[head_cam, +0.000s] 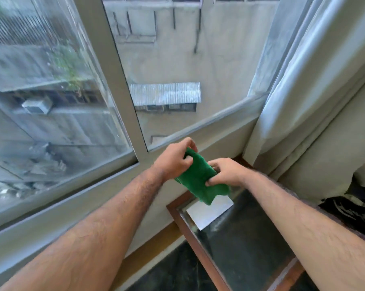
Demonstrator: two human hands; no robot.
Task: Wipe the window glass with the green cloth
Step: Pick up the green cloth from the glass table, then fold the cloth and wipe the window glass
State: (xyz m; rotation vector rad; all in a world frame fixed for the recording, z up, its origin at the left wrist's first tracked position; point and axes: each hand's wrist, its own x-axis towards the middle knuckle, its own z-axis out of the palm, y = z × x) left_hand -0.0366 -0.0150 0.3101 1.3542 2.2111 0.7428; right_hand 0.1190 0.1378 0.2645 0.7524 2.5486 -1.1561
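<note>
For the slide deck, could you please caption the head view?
Both hands, left hand and right hand, grip a folded green cloth below the grey-framed window glass, not yet touching it.

Two bare forearms reach forward and meet at centre. The left hand (174,159) sits higher, fingers curled in a pinch; the right hand (226,172) is lower, thumb and fingers closed together.

The green cloth (200,177) is soft and folded. It is held up in the air, near the bottom of the window glass (190,70), not touching it. One loose end hangs down. The glass is clear.
</note>
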